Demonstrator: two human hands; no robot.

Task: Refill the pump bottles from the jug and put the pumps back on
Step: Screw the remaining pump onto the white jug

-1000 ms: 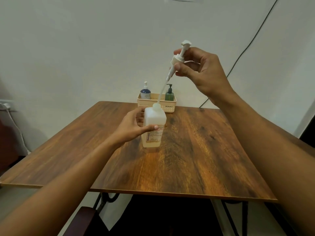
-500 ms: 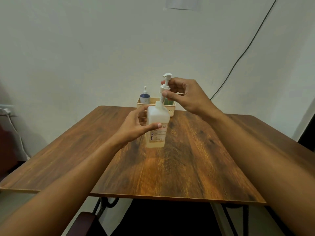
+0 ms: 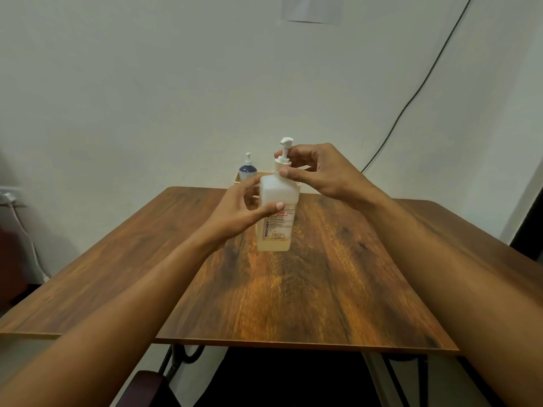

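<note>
A white translucent pump bottle (image 3: pixel 279 198) with a red and blue label stands upright on the wooden table (image 3: pixel 323 274), with pale liquid in its bottom part. My left hand (image 3: pixel 244 210) wraps around the bottle's body from the left. My right hand (image 3: pixel 317 171) pinches the collar of the white pump (image 3: pixel 283 155), which sits on the bottle's neck with its head pointing up. No jug is in view.
A beige basket (image 3: pixel 236 178) stands at the table's far edge by the wall, mostly hidden behind my hands, with a blue pump bottle (image 3: pixel 247 169) in it. A black cable (image 3: pixel 411 92) runs down the wall at right. A dark chair part (image 3: pixel 147 389) shows below the table's near edge.
My right hand came down with the pump, sliding its tube into the bottle until the collar sits on the neck. My left hand stayed on the bottle.
</note>
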